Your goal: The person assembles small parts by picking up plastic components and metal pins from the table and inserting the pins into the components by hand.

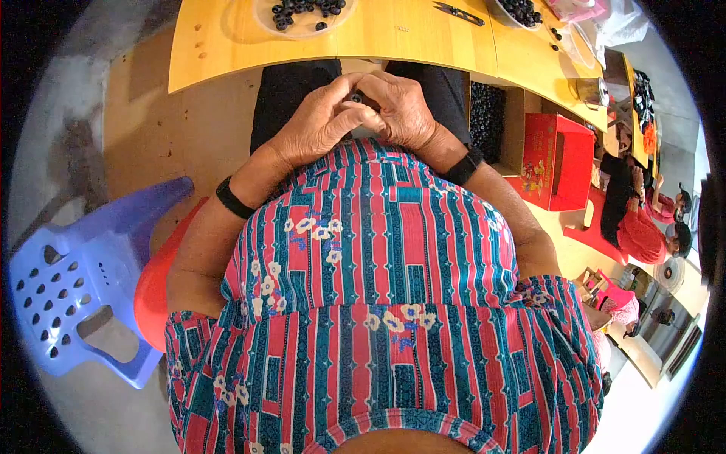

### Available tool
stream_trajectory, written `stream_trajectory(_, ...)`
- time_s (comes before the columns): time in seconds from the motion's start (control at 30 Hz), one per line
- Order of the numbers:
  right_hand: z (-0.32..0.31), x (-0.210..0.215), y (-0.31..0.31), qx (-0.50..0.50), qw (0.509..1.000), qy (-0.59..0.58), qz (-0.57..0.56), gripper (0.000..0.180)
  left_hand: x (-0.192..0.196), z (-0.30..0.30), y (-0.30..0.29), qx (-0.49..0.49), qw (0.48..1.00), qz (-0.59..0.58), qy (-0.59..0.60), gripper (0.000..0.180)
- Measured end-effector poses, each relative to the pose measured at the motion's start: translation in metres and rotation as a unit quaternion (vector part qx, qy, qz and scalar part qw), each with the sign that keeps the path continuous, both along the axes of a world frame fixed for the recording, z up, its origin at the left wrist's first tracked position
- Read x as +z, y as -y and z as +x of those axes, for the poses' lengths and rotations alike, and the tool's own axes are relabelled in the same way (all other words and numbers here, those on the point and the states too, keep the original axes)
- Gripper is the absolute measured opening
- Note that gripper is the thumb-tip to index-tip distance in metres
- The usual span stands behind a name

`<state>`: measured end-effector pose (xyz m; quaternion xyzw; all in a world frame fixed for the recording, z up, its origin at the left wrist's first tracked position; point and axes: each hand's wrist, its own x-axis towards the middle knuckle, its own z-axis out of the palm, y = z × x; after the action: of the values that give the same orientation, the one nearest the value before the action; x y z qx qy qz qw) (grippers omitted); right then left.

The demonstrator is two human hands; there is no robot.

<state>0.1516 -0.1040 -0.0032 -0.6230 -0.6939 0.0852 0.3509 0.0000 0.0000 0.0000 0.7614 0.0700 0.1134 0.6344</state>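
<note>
My left hand (321, 121) and my right hand (401, 110) meet above my lap, just in front of the table edge. Their fingers are curled together around a small round black part (356, 97) with a hole in its middle. Most of that part is covered by the fingers, so I cannot tell which fingertips press on it. Beyond the hands, a shallow clear dish (261, 21) on the table holds several similar black parts. Black thread snips (459, 13) lie farther right.
The yellow table (393, 41) spans the top. A second bowl (503, 17) of black parts stands right. Below are a cardboard box (514, 125) of black parts and a red box (556, 163). A blue plastic chair (83, 291) is left. Other people sit far right.
</note>
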Motion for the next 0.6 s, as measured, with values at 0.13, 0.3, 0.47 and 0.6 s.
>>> stream_trajectory(0.13, -0.006, 0.006, 0.004, 0.005, 0.998, -0.060, 0.006, 0.046, -0.003, 0.003, 0.005, 0.029, 0.996, 0.054, 0.062, 0.058)
stream_trajectory(0.3, -0.010, 0.012, 0.006, 0.005, 0.992, -0.126, -0.014, 0.045, -0.005, 0.007, 0.005, 0.015, 0.996, 0.048, 0.073, 0.060)
stream_trajectory(0.47, -0.017, 0.013, 0.009, 0.011, 0.979, -0.205, -0.021, 0.047, 0.011, 0.008, 0.011, 0.020, 0.998, -0.040, 0.049, 0.064)
stream_trajectory(0.6, -0.020, 0.018, 0.003, 0.026, 0.987, -0.153, 0.037, 0.046, 0.004, 0.008, 0.018, 0.007, 0.990, -0.129, 0.064, 0.063)
